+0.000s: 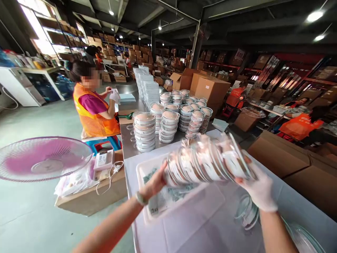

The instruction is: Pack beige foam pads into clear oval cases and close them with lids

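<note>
A stack of round clear containers [202, 160], with pale pinkish contents and white bands, is held sideways above the table and slightly blurred. My left hand [157, 177], bare and with a band on the wrist, grips the stack's left end. Around the right end closes my right hand [259, 188], in a white glove. Beneath the stack, a white tray [140, 172] holds small greenish packets [173, 193]. Loose round clear pieces [247, 211] lie below my right hand, with more clear rims [302, 235] at the lower right corner.
Upright stacks of similar containers [144, 131] stand at the table's far side, before white boxes [147, 88] and cartons [210, 91]. A co-worker in an orange vest [92, 112] sits at left, near a pink fan [47, 158]. Large cartons [284, 154] border the right side.
</note>
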The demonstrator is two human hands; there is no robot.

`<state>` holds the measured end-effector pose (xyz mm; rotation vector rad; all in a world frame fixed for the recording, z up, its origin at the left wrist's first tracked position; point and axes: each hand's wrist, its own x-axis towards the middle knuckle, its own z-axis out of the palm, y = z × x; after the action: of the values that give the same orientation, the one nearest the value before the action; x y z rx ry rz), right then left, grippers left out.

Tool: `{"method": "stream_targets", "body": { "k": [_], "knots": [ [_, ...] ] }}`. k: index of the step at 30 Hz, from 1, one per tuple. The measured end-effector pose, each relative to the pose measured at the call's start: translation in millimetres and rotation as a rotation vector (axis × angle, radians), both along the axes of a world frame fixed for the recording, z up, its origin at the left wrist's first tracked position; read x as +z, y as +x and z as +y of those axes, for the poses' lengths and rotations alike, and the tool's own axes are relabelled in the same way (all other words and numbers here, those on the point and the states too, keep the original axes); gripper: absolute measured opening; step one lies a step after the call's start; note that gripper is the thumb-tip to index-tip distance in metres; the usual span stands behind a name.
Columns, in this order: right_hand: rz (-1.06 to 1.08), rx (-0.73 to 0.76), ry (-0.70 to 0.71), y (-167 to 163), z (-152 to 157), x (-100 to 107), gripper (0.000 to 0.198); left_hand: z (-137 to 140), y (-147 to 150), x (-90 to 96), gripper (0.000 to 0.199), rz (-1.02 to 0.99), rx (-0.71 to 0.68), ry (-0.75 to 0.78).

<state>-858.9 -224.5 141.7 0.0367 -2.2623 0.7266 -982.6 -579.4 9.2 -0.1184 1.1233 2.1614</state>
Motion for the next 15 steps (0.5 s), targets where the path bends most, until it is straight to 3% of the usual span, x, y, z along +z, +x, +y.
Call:
{"method": "stream_targets", "body": {
  "k": [3, 6, 10, 15],
  "knots": [
    [0.152, 0.204, 0.204, -130, -53, 33, 0.066, -2, -124, 14.3, 0.061, -0.072, 0.139, 0.054],
    [0.154, 0.294, 0.336, -237, -89, 38, 0.066, 4, -206, -8.1, 0.062, -0.148, 0.203, 0.07],
    [-0.043, 0.31, 0.415, -330, -124, 10, 0.07, 13, -262, -64.1, 0.061, -0.217, 0.23, 0.018],
    [-0.295, 0.312, 0.451, -376, -166, -51, 0.07, 16, -288, -123.3, 0.053, -0.299, 0.235, -0.163]
  ]
}}
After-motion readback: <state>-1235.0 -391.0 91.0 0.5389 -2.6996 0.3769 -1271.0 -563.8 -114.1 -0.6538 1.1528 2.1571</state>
